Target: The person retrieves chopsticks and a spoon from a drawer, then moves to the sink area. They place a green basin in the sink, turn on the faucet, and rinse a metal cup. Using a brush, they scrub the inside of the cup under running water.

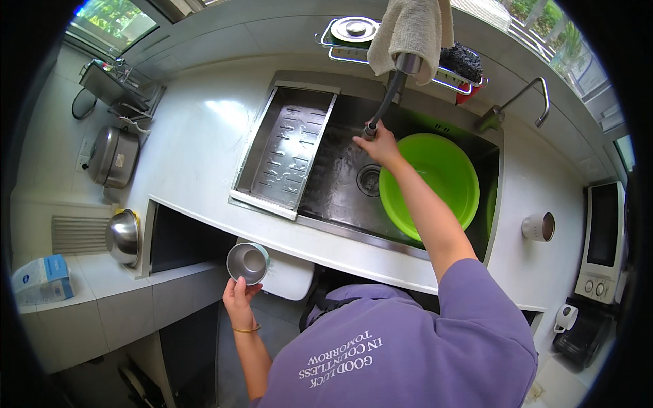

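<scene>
My left hand (239,303) holds a small cup (248,263) with a grey metal-like inside and a pale teal outer wall. Its mouth is tilted toward me, and no contents show in it. Over the sink (339,188), my right hand (383,145) grips the spray head (369,131) of a black-hosed kitchen faucet (390,94). Beneath my right forearm, a bright green plastic basin (438,176) sits in the sink and partly covers the drain (370,179). A wet slotted steel drain tray (291,153) spans the sink's left side.
A beige towel (413,30) drapes over the faucet, before a wire rack (352,57). A slim second tap (543,102) rises at the right rear. On the counter stand a white mug (535,227), a microwave (602,239) and a steel pot (115,157). Below the counter's front edge is a white lid-like panel (291,275).
</scene>
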### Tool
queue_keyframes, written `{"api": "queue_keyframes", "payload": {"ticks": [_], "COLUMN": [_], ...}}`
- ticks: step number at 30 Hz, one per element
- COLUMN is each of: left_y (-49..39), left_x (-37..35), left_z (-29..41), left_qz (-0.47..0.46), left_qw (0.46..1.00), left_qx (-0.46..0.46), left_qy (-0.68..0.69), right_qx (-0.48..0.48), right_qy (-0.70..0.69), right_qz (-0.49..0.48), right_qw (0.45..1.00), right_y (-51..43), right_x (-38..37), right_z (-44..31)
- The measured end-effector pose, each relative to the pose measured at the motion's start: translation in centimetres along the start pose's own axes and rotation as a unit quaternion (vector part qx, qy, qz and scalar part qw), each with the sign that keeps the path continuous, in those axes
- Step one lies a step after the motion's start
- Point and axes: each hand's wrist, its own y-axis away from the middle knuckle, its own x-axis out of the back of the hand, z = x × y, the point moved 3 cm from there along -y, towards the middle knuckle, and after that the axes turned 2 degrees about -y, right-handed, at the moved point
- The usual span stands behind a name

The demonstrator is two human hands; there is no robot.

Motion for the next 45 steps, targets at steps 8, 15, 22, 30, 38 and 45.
{"api": "queue_keyframes", "payload": {"ticks": [8, 15, 22, 30, 38, 45], "left_y": [-0.3, -0.9, -0.7, -0.6, -0.8, -0.5], "left_x": [1.1, 0.3, -0.1, -0.9, -1.4, -0.7], "left_z": [-0.5, -0.4, -0.3, -0.7, -0.7, -0.8], "left_qz": [0.022, -0.002, -0.001, -0.009, -0.031, -0.02], "left_qw": [0.999, 1.0, 1.0, 1.0, 0.999, 1.0], "left_qx": [0.002, -0.003, -0.006, -0.003, 0.007, -0.009], "left_qy": [-0.027, -0.021, -0.023, -0.022, -0.009, -0.018], "right_qx": [0.351, 0.326, 0.256, 0.187, 0.34, 0.02], "right_qy": [0.27, 0.425, 0.392, 0.312, 0.252, 0.138], "right_qz": [0.027, 0.036, 0.043, 0.006, 0.128, 0.029], "right_qw": [0.896, 0.844, 0.883, 0.931, 0.897, 0.99], "right_y": [-1.1, -4.4, -4.8, -1.7, 1.3, 0.5], "right_x": [1.1, 4.3, 7.0, 11.1, 9.2, 3.6], "right_z": [-7.4, -9.4, -8.6, -6.8, -8.5, -6.3]}}
